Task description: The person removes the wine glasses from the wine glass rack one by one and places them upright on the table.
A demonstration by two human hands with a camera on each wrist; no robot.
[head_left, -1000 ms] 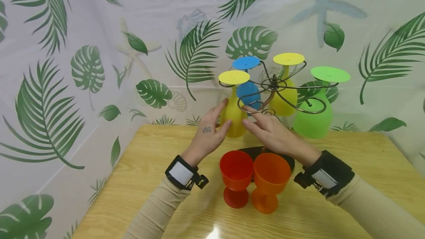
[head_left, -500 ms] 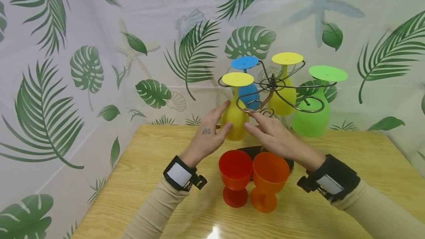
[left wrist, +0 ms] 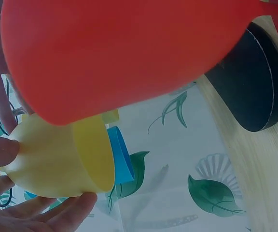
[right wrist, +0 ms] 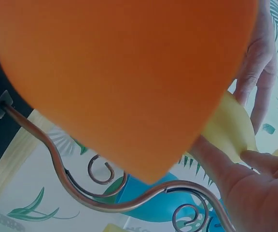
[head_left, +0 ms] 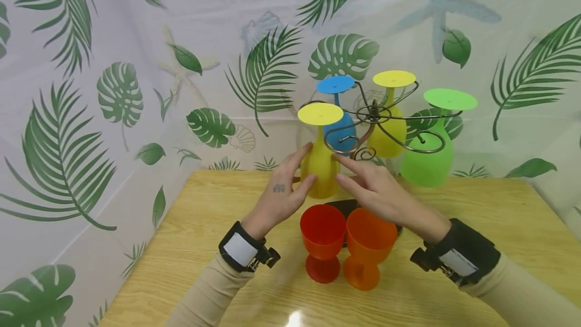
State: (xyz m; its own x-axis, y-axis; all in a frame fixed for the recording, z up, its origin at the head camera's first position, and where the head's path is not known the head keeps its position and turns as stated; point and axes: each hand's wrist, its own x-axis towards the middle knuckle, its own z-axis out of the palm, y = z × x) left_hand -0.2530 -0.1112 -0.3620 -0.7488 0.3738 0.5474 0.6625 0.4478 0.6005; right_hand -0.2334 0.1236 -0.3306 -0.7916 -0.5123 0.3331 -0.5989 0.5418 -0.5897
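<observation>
A yellow plastic goblet [head_left: 320, 178] hangs upside down between my two hands, foot up and rim down. My left hand [head_left: 280, 191] grips its bowl from the left, thumb in front and fingers along the side. From the right, my right hand [head_left: 386, 193] holds the same bowl with thumb and fingers. Its yellow foot stands just in front of the left loop of the metal goblet rack [head_left: 374, 113]. In the left wrist view the yellow bowl [left wrist: 52, 159] lies between the fingers. Much of the right wrist view is covered by an orange goblet [right wrist: 129, 82].
Blue [head_left: 340, 130], second yellow [head_left: 390, 132] and green [head_left: 428, 163] goblets hang inverted from the rack. A red goblet [head_left: 323, 231] and the orange one stand upright on the wooden table [head_left: 204, 246], before the rack's black base [head_left: 338, 208]. A front rack loop holds no goblet.
Both hands have drawn the yellow goblet toward me and lower; its foot has left the rack's left loop. The other goblets have stayed in place.
</observation>
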